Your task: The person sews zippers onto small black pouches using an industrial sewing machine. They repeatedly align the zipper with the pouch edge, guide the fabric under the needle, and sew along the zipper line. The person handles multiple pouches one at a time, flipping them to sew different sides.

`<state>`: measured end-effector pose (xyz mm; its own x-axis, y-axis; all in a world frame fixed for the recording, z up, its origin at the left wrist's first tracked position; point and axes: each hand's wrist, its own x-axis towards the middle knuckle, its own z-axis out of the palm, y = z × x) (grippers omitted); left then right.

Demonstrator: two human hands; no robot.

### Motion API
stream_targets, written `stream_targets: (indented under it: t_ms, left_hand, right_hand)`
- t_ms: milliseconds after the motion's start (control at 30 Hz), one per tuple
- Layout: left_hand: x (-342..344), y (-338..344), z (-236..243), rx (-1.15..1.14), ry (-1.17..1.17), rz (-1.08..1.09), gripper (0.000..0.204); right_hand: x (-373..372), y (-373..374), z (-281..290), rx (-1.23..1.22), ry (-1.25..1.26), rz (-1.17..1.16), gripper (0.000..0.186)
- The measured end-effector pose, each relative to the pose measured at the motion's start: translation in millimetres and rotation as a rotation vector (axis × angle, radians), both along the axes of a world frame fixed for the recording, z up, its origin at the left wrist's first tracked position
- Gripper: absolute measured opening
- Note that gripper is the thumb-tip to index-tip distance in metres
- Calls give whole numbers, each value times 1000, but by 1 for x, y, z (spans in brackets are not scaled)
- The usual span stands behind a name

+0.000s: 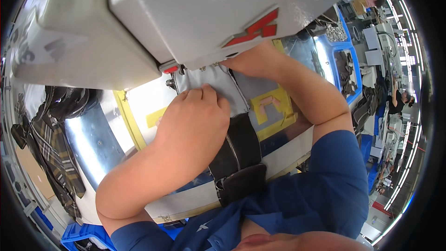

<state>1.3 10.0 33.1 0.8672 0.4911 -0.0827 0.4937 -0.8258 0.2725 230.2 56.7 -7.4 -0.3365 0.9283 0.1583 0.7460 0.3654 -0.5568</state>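
Observation:
Under the head of a large off-white sewing machine (195, 18) lies a piece of grey fabric (234, 95). My left hand (195, 116) is closed, its curled fingers pressed onto the fabric's near left part. At the fabric's far right edge, my right hand (255, 60) has its fingers closed on it; the machine head hides some fingertips. A black zippered strip of cloth (237, 146) runs from the grey fabric toward me and hangs over the table's front edge. Small metal parts show beneath the machine head, but the needle area is mostly hidden.
Yellow tape (274, 130) marks the machine bed on both sides. Plaid and black garments (55, 144) hang at the left. A blue-rimmed bin (350, 72) with dark pieces stands at the right, and another blue bin (76, 234) at the lower left. Other people work farther right.

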Motion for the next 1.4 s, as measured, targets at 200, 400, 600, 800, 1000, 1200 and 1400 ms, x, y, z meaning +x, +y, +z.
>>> stream_targets:
  t_ms: [200,400,600,800,1000,1200,1400]
  left_hand:
    - [0,-1,-3,-5,-6,21,25]
    - [1,-4,-2,76,-38,23,20]
    - [1,-5,-3,132,-51,15,26]
    - [0,-6,-3,140,-45,17,26]
    - [0,-5,7,-23,134,3,44]
    - [0,-4,-5,97,17,-18,49]
    - [6,-2,-6,76,-48,-39,54]
  right_hand:
    - [1,-1,2,-73,-100,-16,26]
    - [0,1,-3,51,-44,20,27]
    - [-3,1,-10,169,33,0,27]
    - [-5,1,-1,25,-17,-34,27]
    - [-2,0,-16,82,-51,-11,28]
    - [3,5,3,60,-25,37,26]
    - [23,14,-16,28,-105,2,22]
